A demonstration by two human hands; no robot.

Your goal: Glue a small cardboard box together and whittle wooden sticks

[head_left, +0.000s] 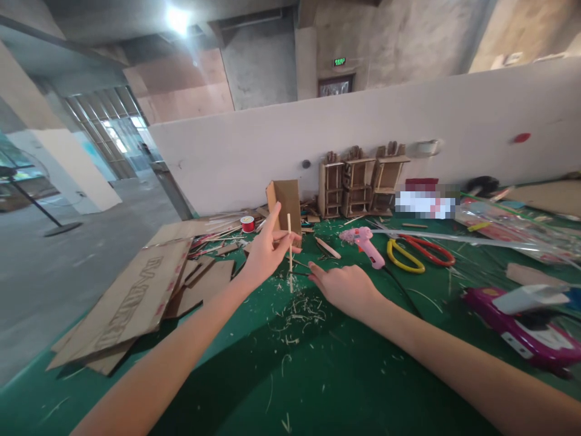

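Note:
A thin pale wooden stick (290,260) stands nearly upright, pinched between the thumb and fingers of my left hand (271,245), with the index finger raised. My right hand (345,287) is closed on a thin dark blade-like tool (300,274), most of it hidden by the fingers. The tool's tip meets or crosses the lower part of the stick; whether it touches I cannot tell. Below both hands, curled wood shavings (297,315) are scattered on the green tabletop (236,375). Just behind my left hand stands a folded piece of cardboard (288,203).
To the right lie a pink glue gun (370,247), scissors with yellow and red handles (406,257) and a purple power strip (517,333). Cardboard sheets (131,297) are stacked left. Small cardboard shelf models (358,184) and a red thread spool (247,224) stand near the white partition (236,157).

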